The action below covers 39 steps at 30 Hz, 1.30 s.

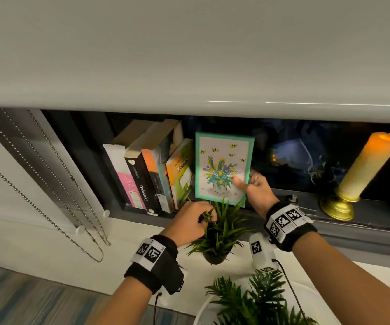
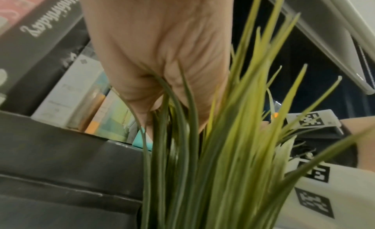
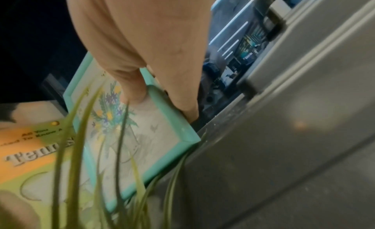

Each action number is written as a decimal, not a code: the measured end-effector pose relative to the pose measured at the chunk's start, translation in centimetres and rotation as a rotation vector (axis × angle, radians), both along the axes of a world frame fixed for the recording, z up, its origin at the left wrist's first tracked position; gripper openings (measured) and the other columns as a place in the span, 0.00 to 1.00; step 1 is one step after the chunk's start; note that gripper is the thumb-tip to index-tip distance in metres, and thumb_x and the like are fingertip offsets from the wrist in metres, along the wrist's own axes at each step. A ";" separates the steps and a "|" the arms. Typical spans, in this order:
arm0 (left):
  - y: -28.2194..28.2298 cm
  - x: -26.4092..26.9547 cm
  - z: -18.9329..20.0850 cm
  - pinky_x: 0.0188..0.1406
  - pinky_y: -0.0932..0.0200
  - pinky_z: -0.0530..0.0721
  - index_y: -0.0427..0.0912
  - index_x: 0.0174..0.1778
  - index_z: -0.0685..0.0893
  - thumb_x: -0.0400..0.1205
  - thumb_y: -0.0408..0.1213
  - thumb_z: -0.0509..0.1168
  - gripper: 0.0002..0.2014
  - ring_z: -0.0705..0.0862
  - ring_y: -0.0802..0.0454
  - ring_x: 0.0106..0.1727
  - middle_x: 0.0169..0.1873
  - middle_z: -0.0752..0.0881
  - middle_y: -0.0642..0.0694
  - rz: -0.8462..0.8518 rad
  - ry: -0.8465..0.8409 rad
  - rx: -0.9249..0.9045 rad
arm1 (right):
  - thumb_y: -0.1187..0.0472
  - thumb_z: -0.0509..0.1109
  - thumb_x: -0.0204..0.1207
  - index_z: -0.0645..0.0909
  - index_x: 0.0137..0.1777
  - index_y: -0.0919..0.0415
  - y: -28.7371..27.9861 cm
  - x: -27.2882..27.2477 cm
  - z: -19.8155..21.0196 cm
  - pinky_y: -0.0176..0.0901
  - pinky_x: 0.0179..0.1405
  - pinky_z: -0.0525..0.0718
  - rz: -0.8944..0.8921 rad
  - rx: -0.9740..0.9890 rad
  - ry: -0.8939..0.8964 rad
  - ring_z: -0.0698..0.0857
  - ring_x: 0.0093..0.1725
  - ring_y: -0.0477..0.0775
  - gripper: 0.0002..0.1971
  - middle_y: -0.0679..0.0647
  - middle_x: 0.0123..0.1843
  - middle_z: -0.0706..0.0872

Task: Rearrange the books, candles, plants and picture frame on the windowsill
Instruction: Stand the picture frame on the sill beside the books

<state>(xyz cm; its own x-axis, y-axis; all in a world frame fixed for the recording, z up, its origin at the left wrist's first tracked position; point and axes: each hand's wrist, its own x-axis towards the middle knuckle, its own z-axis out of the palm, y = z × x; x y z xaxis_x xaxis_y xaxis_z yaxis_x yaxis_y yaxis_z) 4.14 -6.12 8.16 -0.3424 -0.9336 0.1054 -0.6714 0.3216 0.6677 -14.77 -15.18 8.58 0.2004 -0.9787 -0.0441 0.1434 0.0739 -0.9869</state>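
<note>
While both hands work at the windowsill [image 1: 142, 221], the right hand [image 1: 257, 186] pinches the right edge of the picture frame [image 1: 223, 167], thumb on the glass and fingers curled behind. The left hand [image 1: 189, 221] closes its fingers round the leaves of a small potted plant [image 1: 219, 233], just in front of the frame. The frame stands upright, long axis vertical, its left side right beside the row of books [image 1: 151, 174]. It lies directly ahead of the right hand, the nearer one. A tall candle [image 1: 367, 170] leans well apart to the right. Another plant [image 1: 255, 299] sits nearest the viewer.
</note>
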 end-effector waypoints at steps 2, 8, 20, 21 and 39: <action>0.0 0.1 -0.4 0.59 0.52 0.83 0.44 0.43 0.86 0.73 0.18 0.64 0.15 0.84 0.57 0.51 0.45 0.86 0.53 0.036 0.021 -0.028 | 0.74 0.64 0.79 0.76 0.67 0.65 -0.2 0.2 0.1 0.41 0.41 0.90 0.007 -0.002 0.007 0.90 0.44 0.48 0.17 0.59 0.56 0.87; -0.1 0.6 -0.6 0.69 0.59 0.75 0.46 0.59 0.82 0.77 0.33 0.70 0.15 0.78 0.60 0.64 0.60 0.78 0.55 0.173 0.092 -0.096 | 0.74 0.63 0.80 0.78 0.64 0.61 -0.4 -0.3 0.4 0.47 0.49 0.90 0.121 0.002 0.043 0.88 0.51 0.54 0.16 0.59 0.57 0.87; 0.0 0.0 -0.6 0.71 0.58 0.72 0.44 0.72 0.74 0.80 0.45 0.67 0.24 0.72 0.55 0.71 0.70 0.68 0.53 0.283 0.016 -0.091 | 0.72 0.63 0.80 0.76 0.69 0.65 -0.8 -0.4 0.7 0.57 0.63 0.83 0.260 0.071 0.176 0.85 0.59 0.59 0.18 0.61 0.62 0.85; 0.0 0.0 -0.6 0.71 0.57 0.73 0.44 0.76 0.69 0.80 0.46 0.67 0.28 0.72 0.55 0.71 0.70 0.68 0.52 0.299 0.011 -0.081 | 0.72 0.63 0.80 0.76 0.70 0.64 -0.8 -0.4 0.5 0.60 0.66 0.81 0.273 0.075 0.193 0.84 0.62 0.60 0.18 0.61 0.64 0.84; 0.1 0.0 -0.4 0.74 0.53 0.72 0.45 0.84 0.50 0.80 0.47 0.67 0.41 0.67 0.55 0.74 0.71 0.63 0.51 0.357 0.039 -0.028 | 0.70 0.66 0.79 0.74 0.72 0.65 -0.8 0.0 0.8 0.62 0.69 0.78 0.265 0.064 0.284 0.82 0.66 0.62 0.21 0.63 0.67 0.82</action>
<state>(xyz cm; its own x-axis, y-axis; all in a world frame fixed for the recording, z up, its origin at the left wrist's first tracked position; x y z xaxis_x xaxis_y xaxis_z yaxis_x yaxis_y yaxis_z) 4.14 -6.02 7.73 0.0097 -0.9902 0.1394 -0.7191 0.0899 0.6890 -14.79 -15.97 9.35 0.4171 -0.8880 -0.1936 -0.1669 0.1345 -0.9767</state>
